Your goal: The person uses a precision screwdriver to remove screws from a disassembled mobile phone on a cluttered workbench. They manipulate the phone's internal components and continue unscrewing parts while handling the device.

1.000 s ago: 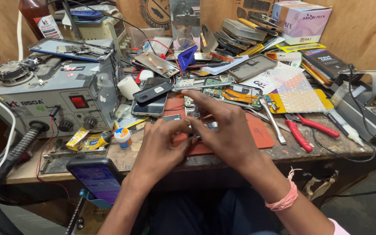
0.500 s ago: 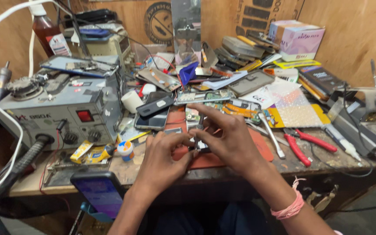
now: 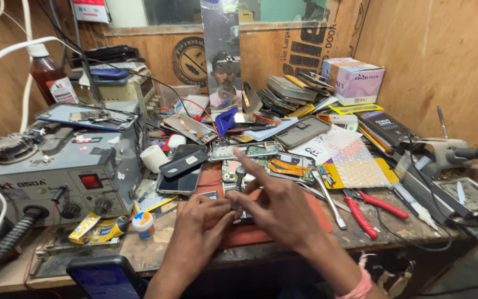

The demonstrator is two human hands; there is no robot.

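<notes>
1. Clearly, the work sat between the 2 hands: a small dark part (image 3: 243, 217) lay on the red mat (image 3: 283, 230), just below the fingertips, and most of it was hidden by them, so its kind could not be told.
2. The right hand (image 3: 275, 207) was curled around a slim screwdriver (image 3: 239, 185) that stood nearly upright on the part, thumb and middle fingers pinching the shaft while the forefinger stuck out straight, away from the body.
3. The left hand (image 3: 203, 218) was half closed, its fingertips pressed against the part's near-left edge; whether it truly gripped the part or only steadied it could not be told.
4. Done well, the step called for the tool kept upright over the fastener, light downward pressure, and the left fingers pinning the part so it could not twist on the mat.
5. A loose screw would have been easy to lose: circuit boards (image 3: 261, 152) lay just beyond the right hand's fingertips, red-handled pliers (image 3: 369, 207) and steel tweezers (image 3: 327, 199) to its right, and 2 dark phones (image 3: 181, 171) beyond the left hand.
6. The grey rework station (image 3: 56, 174) stood well to the left of the left hand, clear of the elbows.
</notes>
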